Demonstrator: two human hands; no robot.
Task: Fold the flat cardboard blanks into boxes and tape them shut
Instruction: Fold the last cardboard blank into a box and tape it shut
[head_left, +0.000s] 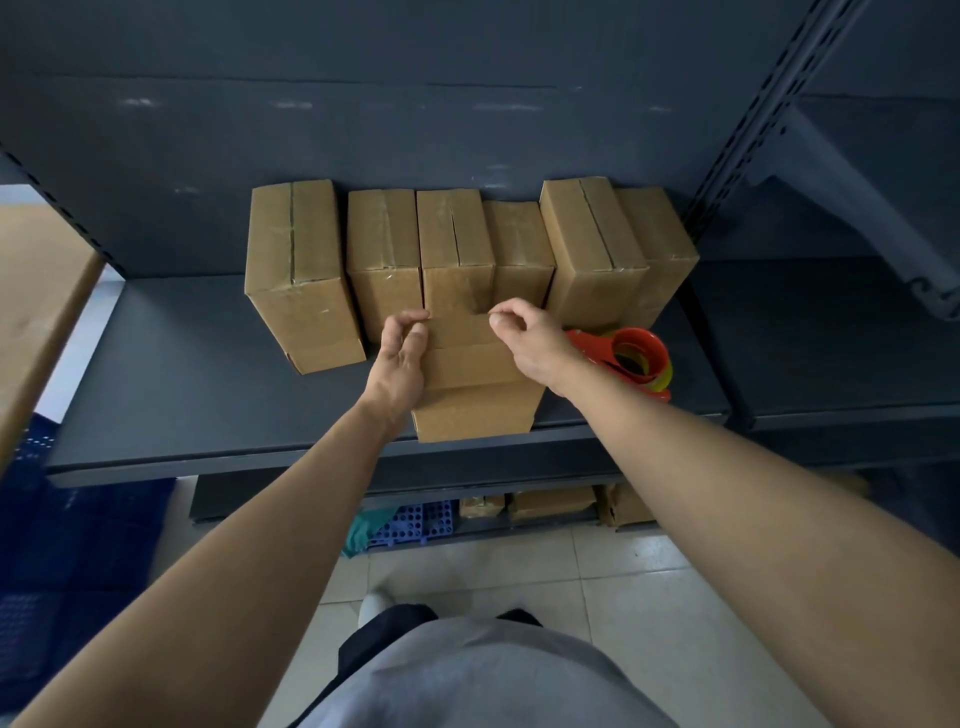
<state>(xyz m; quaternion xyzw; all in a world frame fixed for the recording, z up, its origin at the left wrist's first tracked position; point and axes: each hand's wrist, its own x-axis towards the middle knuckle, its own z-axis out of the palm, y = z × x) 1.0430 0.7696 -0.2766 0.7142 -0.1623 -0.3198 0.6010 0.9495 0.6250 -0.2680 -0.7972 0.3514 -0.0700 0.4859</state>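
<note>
A brown cardboard box (475, 410) stands at the front edge of the dark grey shelf (208, 374), its top flaps partly folded. My left hand (402, 358) grips the left end of a top flap, thumb and fingers pinching its far corner. My right hand (524, 338) pinches the right end of the same flap (457, 332). A red tape dispenser (631, 361) with a yellowish roll lies on the shelf just right of my right hand. Several closed, taped boxes (296, 270) stand in a row against the shelf's back wall.
A slotted upright (753, 130) and a bracket stand at the right. A wooden board (36, 291) leans at the left. Below the shelf are small cardboard boxes (550, 504), a blue perforated crate (410, 522) and a tiled floor.
</note>
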